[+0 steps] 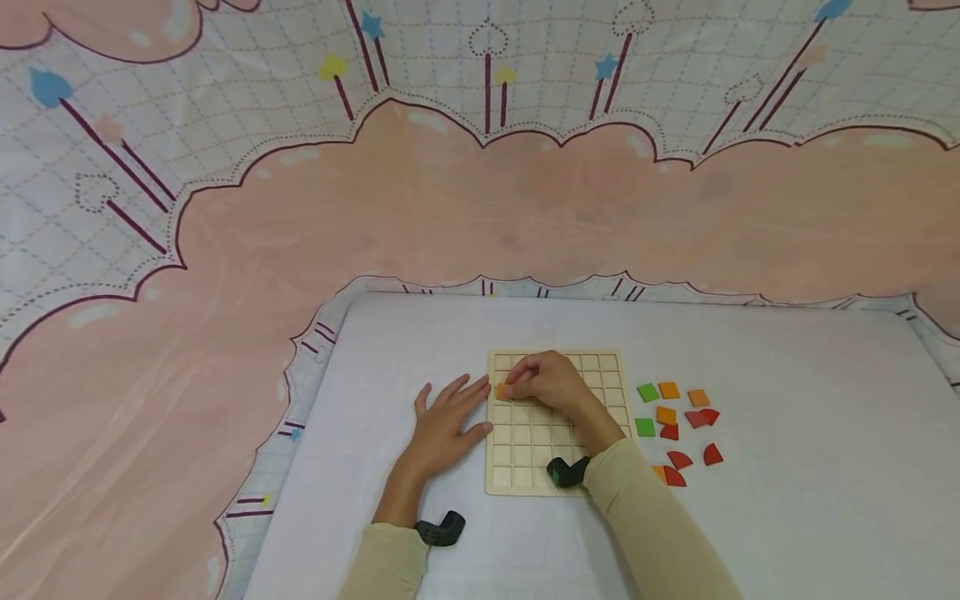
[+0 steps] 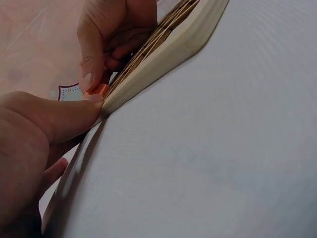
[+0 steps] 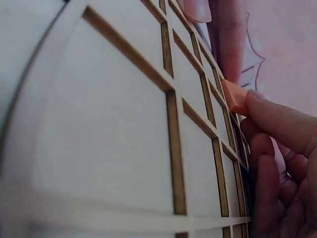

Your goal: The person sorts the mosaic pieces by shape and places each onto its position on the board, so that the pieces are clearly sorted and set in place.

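Note:
A pale wooden grid board with square cells lies on the white table. My right hand reaches over it and pinches a small orange square tile at the upper left cells. In the right wrist view the tile sits tilted between thumb and fingers, by the far grid ribs. With its fingers spread, my left hand lies along the board's left side. Its thumb and fingertips are at the board's edge. The right hand hides part of the grid.
Right of the board lie loose green tiles, orange tiles and several red wedge pieces, some overlapping. Each wrist carries a black device. A patterned pink cloth stands behind the white table.

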A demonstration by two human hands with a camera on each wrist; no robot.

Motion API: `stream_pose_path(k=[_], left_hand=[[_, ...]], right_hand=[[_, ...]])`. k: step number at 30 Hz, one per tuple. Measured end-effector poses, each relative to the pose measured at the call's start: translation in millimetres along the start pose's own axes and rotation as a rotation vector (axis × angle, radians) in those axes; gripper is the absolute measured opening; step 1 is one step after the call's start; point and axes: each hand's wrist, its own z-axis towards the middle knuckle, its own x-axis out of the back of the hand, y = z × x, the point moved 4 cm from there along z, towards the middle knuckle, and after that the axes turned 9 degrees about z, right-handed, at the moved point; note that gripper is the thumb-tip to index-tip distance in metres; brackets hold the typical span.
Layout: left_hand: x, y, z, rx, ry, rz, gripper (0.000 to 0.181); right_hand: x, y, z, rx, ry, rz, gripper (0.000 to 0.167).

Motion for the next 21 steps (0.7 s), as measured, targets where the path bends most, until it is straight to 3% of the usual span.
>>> stream_pose_path(k=[21], left_hand=[[-0.8, -0.5, -0.5, -0.01, -0.004, 0.029, 0.063]], right_hand=[[-2.7, -4.3, -3.5, 0.04, 0.031, -0.124, 0.012]])
